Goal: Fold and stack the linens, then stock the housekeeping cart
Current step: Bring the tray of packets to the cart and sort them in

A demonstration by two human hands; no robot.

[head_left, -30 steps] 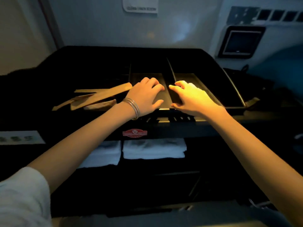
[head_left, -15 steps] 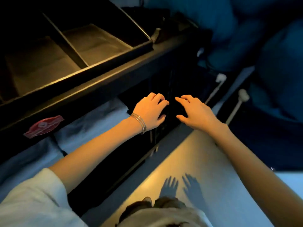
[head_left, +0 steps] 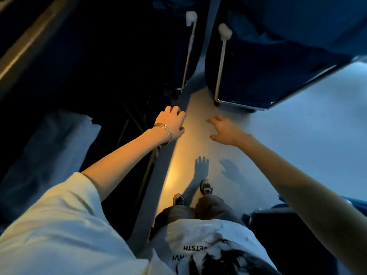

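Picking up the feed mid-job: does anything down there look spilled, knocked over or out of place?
Nothing stands out. The floor shows no spill, only the hands' shadows. The folded white linens lie on the dark cart's shelf at left. Both hands, left and right, are empty over the floor. The view is dim, so small faults could be missed.

A pale floor (head_left: 297,135) runs up the middle, lit warm yellow near the centre and bluish to the right. Two dark sneakers (head_left: 206,187) stand on it beside the shadows (head_left: 201,165) of two spread hands. A large blue bin (head_left: 278,62) on a metal frame (head_left: 220,60) stands at upper right.
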